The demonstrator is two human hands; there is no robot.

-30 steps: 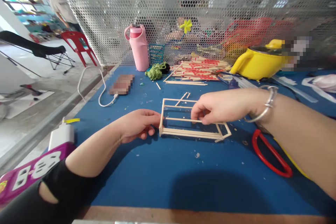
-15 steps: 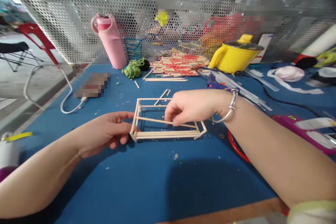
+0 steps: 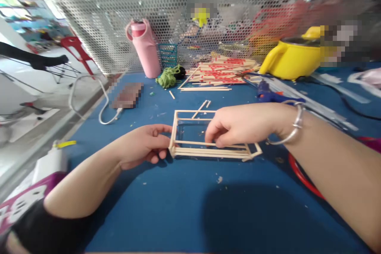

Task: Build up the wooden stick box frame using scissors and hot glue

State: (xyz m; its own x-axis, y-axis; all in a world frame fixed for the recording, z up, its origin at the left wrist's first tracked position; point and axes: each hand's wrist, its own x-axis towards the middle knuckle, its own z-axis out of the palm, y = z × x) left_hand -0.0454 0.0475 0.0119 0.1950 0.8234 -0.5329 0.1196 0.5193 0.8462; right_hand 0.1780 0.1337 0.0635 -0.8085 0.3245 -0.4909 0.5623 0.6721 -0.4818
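Note:
A box-shaped frame of thin wooden sticks (image 3: 211,153) rests on the blue tabletop in front of me. At its left end, my left hand (image 3: 149,145) grips the corner between thumb and fingers, the fingertips partly hidden behind the sticks. My right hand (image 3: 235,125) reaches over the frame from the right, thumb and fingers pinching a single wooden stick (image 3: 190,143). That stick lies lengthwise just behind the front bars, nearly parallel to them. The hand hides part of the frame's back bars.
Behind the frame lie short stick pieces (image 3: 199,109) and a pile of sticks (image 3: 220,71). Around them stand a pink bottle (image 3: 145,53), green yarn (image 3: 168,77), a yellow pot (image 3: 293,59) and a blue glue gun (image 3: 268,92). A phone (image 3: 129,95) with a white cable lies left.
The stick in my right hand has come nearer the front bars and lies more parallel to them. My left hand keeps its hold. The whole view has shifted left, so things appear farther right.

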